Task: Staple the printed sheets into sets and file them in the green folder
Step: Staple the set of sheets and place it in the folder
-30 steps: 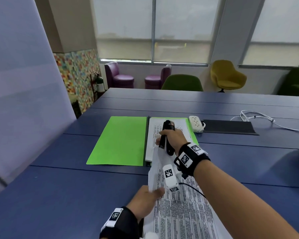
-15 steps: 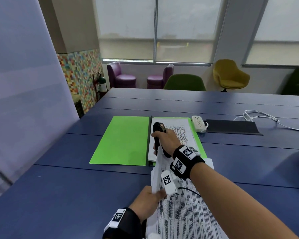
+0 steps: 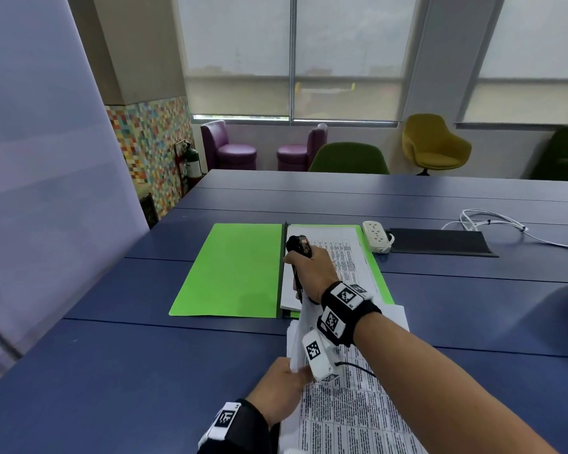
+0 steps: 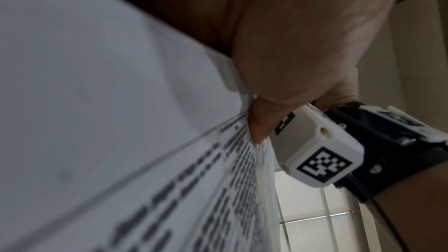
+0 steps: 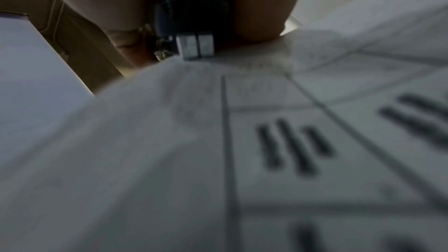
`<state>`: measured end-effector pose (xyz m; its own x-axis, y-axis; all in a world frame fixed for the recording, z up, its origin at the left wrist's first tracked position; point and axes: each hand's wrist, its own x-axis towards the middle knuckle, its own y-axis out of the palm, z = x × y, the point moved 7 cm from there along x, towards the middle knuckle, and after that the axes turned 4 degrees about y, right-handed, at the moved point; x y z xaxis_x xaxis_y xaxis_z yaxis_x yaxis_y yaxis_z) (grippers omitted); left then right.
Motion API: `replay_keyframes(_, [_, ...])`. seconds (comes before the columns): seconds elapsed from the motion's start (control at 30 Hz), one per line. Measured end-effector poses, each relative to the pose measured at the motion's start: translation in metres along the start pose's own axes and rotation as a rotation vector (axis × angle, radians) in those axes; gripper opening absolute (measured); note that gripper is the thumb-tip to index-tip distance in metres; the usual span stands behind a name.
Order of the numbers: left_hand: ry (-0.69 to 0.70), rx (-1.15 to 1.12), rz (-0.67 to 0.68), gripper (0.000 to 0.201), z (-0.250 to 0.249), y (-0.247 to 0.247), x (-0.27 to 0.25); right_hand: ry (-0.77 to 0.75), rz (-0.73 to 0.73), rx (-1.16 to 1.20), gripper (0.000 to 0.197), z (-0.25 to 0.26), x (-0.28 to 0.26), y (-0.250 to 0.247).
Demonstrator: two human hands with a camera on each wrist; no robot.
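A green folder (image 3: 230, 273) lies open on the blue table, with printed sheets (image 3: 348, 257) stacked on its right half. My right hand (image 3: 312, 267) grips a black stapler (image 3: 298, 245) above that stack, and the stapler's metal end (image 5: 195, 47) sits at the top corner of a lifted set of sheets (image 3: 300, 335). My left hand (image 3: 284, 385) pinches the left edge of this set (image 4: 169, 160), thumb on top. More printed pages (image 3: 351, 417) lie under my right forearm.
A white power strip (image 3: 376, 235) and a dark mat (image 3: 440, 242) sit right of the folder, with a white cable (image 3: 495, 222) beyond. Chairs stand past the table's far edge. A pale partition (image 3: 40, 191) rises on the left.
My right hand with the stapler has shifted left, toward the folder's spine. The lifted set's corner has come up with it. The left hand keeps its pinch.
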<state>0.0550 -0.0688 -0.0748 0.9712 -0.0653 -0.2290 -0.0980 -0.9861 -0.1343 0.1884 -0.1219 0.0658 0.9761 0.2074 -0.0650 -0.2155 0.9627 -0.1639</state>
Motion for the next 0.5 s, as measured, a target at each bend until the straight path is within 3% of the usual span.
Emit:
replay_keyframes(0.07, [0.015, 0.002, 0.014, 0.031, -0.005, 0.0, -0.003, -0.009, -0.013, -0.023, 0.026, 0.0, -0.001, 0.0])
replay_keyframes(0.23, [0.014, 0.013, 0.009, 0.034, -0.008, -0.002, -0.005, -0.015, -0.005, -0.059, 0.015, 0.005, -0.002, -0.008])
replay_keyframes(0.33, [0.024, 0.008, 0.04, 0.035, -0.008, 0.001, -0.009, -0.039, -0.145, -0.036, 0.007, 0.009, 0.003, -0.048])
replay_keyframes(0.4, [-0.011, -0.032, 0.02, 0.046, -0.007, 0.0, -0.01, -0.057, -0.269, -0.193, 0.008, 0.008, 0.005, -0.088])
replay_keyframes(0.5, [-0.009, -0.021, 0.016, 0.016, -0.015, -0.001, -0.015, 0.094, -0.315, -0.708, 0.031, -0.014, 0.002, -0.149])
